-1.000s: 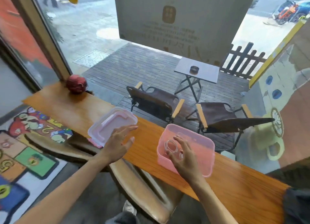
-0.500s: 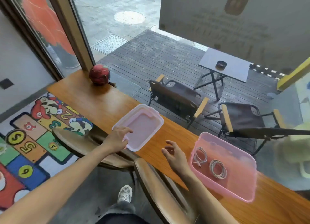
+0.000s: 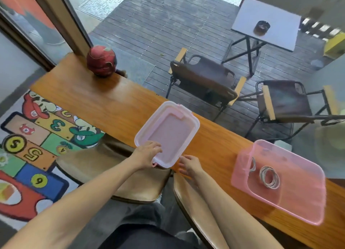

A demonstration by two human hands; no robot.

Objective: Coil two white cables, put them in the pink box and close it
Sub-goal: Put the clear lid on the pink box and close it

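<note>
A left hand (image 3: 147,154) grips the near edge of the pink lid (image 3: 167,134) on the wooden counter (image 3: 104,103); held by one edge, it could tilt or slip. The right hand (image 3: 188,164), fingers relaxed, holds nothing just beside it. Right, well apart, both coiled cables (image 3: 269,177) lie in the uncovered pink box (image 3: 291,194).

Bright window daylight, soft shadows, motion blur, wide-angle edge distortion.

Both bare forearms reach up from the lower frame toward its centre. The left hand (image 3: 147,154) curls its fingers; the right hand (image 3: 188,164) lies relaxed, fingers loosely spread.
</note>
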